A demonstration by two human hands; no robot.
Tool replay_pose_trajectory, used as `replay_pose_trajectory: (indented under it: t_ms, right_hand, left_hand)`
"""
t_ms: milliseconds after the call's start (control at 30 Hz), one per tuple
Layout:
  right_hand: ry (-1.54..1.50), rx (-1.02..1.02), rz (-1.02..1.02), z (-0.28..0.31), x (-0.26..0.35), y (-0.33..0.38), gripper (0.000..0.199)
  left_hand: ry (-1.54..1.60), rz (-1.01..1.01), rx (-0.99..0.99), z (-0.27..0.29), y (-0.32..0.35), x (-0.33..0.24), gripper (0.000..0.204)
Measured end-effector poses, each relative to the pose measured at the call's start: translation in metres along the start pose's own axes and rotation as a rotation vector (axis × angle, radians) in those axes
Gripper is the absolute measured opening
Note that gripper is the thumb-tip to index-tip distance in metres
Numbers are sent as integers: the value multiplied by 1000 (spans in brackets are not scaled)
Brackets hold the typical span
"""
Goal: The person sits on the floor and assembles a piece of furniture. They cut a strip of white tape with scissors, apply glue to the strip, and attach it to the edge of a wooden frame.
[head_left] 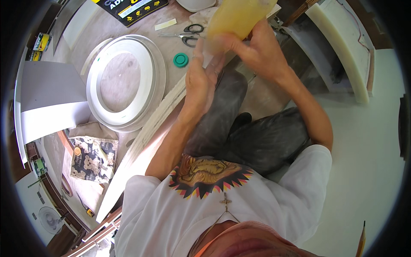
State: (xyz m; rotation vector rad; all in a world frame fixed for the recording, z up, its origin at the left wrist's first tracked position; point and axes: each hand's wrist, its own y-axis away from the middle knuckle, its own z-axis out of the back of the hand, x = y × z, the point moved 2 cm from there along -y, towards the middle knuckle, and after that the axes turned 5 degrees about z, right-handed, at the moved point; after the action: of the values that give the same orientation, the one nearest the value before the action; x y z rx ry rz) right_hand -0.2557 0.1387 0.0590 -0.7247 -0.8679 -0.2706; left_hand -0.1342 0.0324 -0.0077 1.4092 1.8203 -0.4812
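A clear bottle of yellowish liquid (238,17) is held tilted above my knees, its neck pointing down toward my hands. My right hand (257,49) grips the bottle near its lower end. My left hand (202,77) is cupped just below and beside the bottle's mouth, fingers up against it. A green round cap (180,59) lies on the worktop just left of my left hand. Black-handled scissors (188,34) lie beyond it.
White round rings (128,81) are stacked on the worktop to the left, beside a grey sheet (49,96). A patterned cloth (93,158) lies lower left. A black and yellow box (132,7) sits at the top. White foam pieces (342,43) stand at the right.
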Motion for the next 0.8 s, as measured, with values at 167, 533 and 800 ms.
replay_pose_trajectory:
  t_ms: [167, 533, 800]
  right_hand:
    - [-38, -180, -10, 8, -8, -4, 43]
    - [-170, -165, -10, -9, 7, 1, 50]
    - [-62, -93, 54, 0, 12, -4, 42]
  left_hand:
    - [92, 46, 19, -1, -1, -3, 60]
    - [422, 146, 57, -2, -8, 6, 51]
    - [402, 142, 142, -14, -11, 2, 59]
